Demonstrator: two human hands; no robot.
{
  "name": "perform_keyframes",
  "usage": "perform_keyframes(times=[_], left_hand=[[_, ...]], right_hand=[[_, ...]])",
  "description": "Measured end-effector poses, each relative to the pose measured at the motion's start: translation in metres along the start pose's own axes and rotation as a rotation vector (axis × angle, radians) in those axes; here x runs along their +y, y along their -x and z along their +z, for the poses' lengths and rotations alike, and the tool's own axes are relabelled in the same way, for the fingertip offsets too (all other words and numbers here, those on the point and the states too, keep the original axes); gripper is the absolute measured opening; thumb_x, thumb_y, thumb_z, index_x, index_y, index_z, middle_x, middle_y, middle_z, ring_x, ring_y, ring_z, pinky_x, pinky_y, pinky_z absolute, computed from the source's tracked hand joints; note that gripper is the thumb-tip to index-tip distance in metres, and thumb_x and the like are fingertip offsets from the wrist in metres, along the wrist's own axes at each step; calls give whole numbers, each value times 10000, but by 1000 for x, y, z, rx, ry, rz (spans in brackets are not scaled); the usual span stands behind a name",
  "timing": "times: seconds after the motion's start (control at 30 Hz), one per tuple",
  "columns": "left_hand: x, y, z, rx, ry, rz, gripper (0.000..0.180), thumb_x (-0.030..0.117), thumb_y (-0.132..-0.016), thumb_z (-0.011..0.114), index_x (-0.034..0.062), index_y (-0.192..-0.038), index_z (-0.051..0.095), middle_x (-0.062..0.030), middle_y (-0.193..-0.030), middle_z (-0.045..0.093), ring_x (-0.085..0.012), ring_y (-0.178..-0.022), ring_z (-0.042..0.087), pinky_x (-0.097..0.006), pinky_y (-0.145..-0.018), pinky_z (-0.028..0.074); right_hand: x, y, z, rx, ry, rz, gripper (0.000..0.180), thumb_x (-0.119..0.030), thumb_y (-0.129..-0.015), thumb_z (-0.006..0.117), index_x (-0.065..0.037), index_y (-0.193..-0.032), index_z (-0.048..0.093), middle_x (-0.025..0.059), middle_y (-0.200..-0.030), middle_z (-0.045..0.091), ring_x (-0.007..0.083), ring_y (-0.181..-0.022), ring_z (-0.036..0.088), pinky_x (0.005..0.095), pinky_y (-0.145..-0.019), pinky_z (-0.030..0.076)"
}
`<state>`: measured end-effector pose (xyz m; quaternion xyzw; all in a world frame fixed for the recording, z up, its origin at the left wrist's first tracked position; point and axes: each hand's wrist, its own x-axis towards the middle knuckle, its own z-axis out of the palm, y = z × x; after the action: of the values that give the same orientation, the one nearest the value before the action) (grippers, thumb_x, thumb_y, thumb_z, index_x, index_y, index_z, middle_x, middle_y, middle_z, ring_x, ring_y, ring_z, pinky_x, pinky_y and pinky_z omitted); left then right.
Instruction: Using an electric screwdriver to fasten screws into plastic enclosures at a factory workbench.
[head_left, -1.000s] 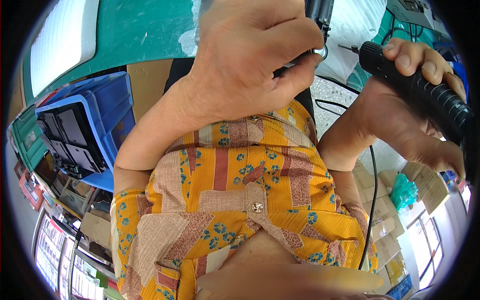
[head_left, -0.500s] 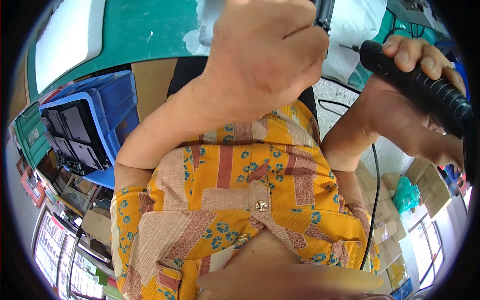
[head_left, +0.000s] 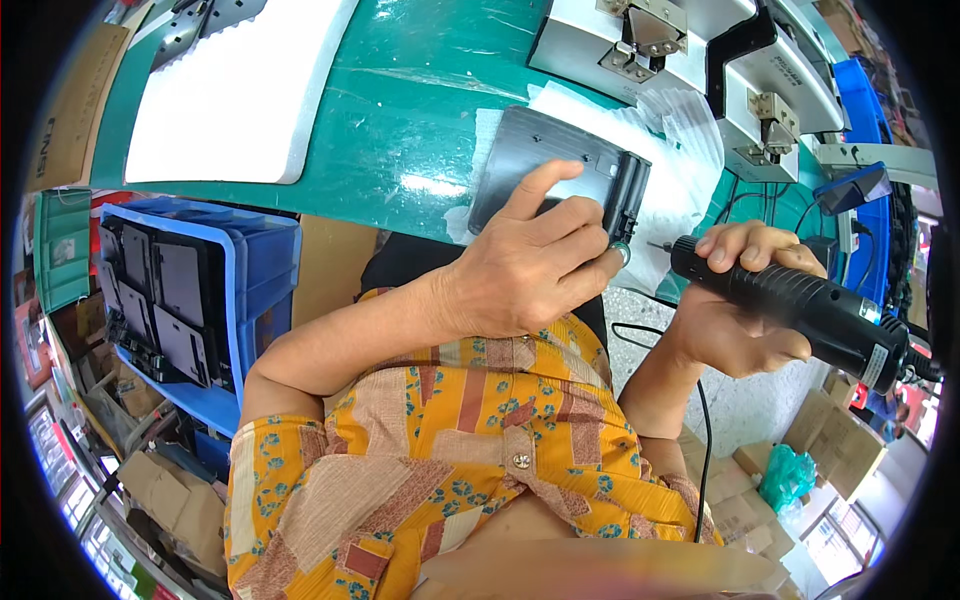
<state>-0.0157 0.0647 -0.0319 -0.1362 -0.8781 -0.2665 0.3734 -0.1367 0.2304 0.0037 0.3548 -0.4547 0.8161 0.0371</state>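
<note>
A flat black plastic panel (head_left: 505, 175) with a ribbed, hinge-like right edge lies on white wrapping on the bench. My left hand (head_left: 540, 250) is at its near edge, index finger stretched out over the panel and the other fingers curled toward its right corner. A small shiny ring shape (head_left: 622, 253) shows by those curled fingertips; I cannot tell what it is. My thumb is hidden. My right hand (head_left: 745, 300) is closed around a black electric screwdriver (head_left: 800, 305), held sideways. Its thin bit points left, toward the panel's near right corner, apart from it.
Grey metal fixtures with latches (head_left: 640, 45) stand at the back right of the green bench (head_left: 410, 100). White foam sheet (head_left: 240, 90) lies at the left. Beside me, a blue crate (head_left: 265, 270) holds several black panels. A black cable (head_left: 703, 440) hangs past my right arm.
The view has shifted, bringing more of the bench into sight. My left hand sits lower in view, its index finger now stretched out. The screwdriver stays in my right hand.
</note>
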Motion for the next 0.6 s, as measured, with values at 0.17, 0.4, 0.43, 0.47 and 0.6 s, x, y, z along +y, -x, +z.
perform_keyframes(times=[0.17,0.4,0.43,0.47,0.6], left_hand=[[-6,3,1,25,28,-2,250,99,-683,752,50,-929,742,-18,-820,603,-212,-893,644,-536,-1070,437],[-7,2,2,-3,165,-89,257,124,-698,754,59,-946,735,-35,-848,613,-225,-894,642,-564,-1031,459],[-6,2,2,0,165,-103,246,122,-702,752,60,-939,735,-35,-845,612,-225,-886,641,-574,-1019,464],[-6,2,3,1,172,-108,246,122,-702,752,60,-939,735,-35,-845,612,-225,-886,641,-574,-1019,464],[-7,4,5,23,163,-82,197,107,-735,737,45,-922,731,-37,-825,612,-221,-859,641,-588,-1006,468]], right_hand=[[-8,-32,2,-113,-125,30,780,-759,-890,598,-47,-1205,538,117,-952,563,252,-756,600,408,-672,527],[9,-103,18,-277,-310,160,893,-858,-748,633,-82,-1184,690,88,-990,566,237,-849,526,409,-781,418],[10,-116,17,-303,-346,212,881,-852,-728,638,-93,-1171,692,86,-992,564,238,-852,523,422,-793,422],[13,-126,20,-322,-336,216,889,-861,-722,614,-83,-1147,688,91,-985,567,248,-851,535,439,-799,431],[20,-141,30,-326,-265,198,914,-882,-714,567,-63,-1103,677,104,-976,574,269,-846,560,471,-806,449]])
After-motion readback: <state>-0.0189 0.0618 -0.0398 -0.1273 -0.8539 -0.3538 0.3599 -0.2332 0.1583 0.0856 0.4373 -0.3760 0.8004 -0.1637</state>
